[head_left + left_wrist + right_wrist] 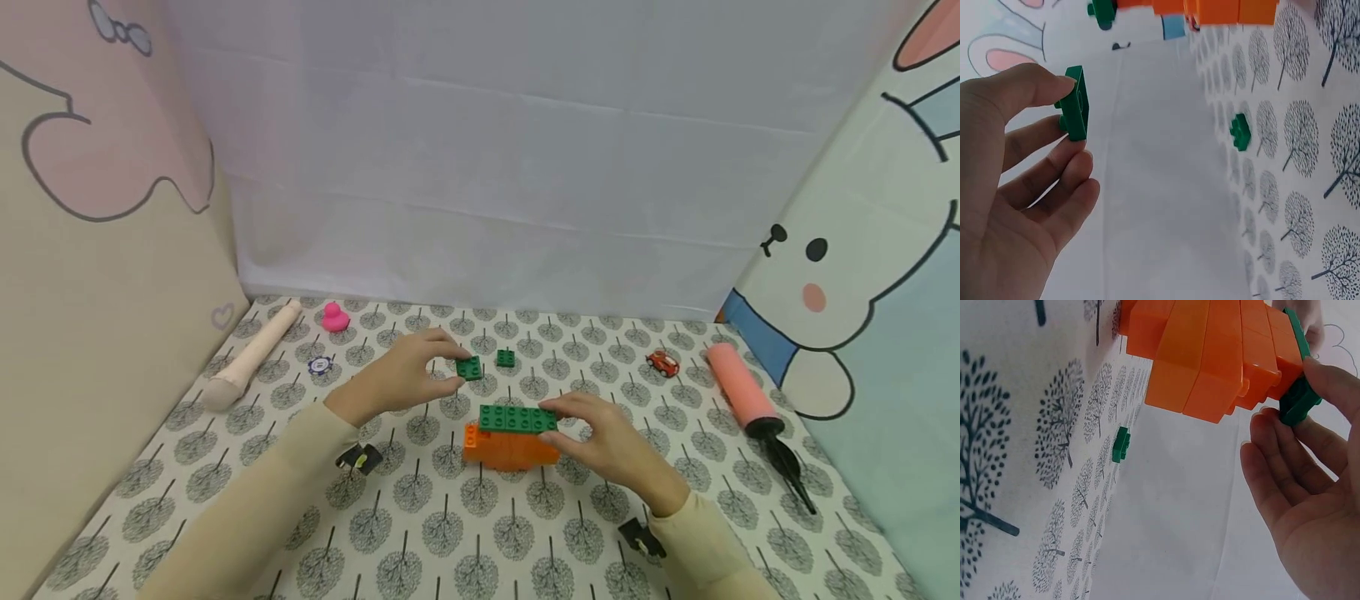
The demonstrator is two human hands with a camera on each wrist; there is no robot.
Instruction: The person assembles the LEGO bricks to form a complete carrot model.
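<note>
Between thumb and forefinger my left hand (405,372) pinches a small green toy brick (1077,112), raised above the cloth; its studs face up in the head view. A stack of orange toy bricks (512,452) stands in the middle, stepped and wider towards its top courses. Along its top runs a row of green bricks (506,418). My right hand (600,437) pinches the right end of that row, where a green brick (1299,403) juts past the orange ones in the right wrist view. Behind the stack lies another small green brick (506,358).
A tree-patterned cloth covers the table. Towards the left are a pale wooden-looking club (255,354), a pink rubber duck (334,317) and a blue-white poker chip (319,365). On the right sit a red toy car (663,363) and a coral balloon pump (741,387).
</note>
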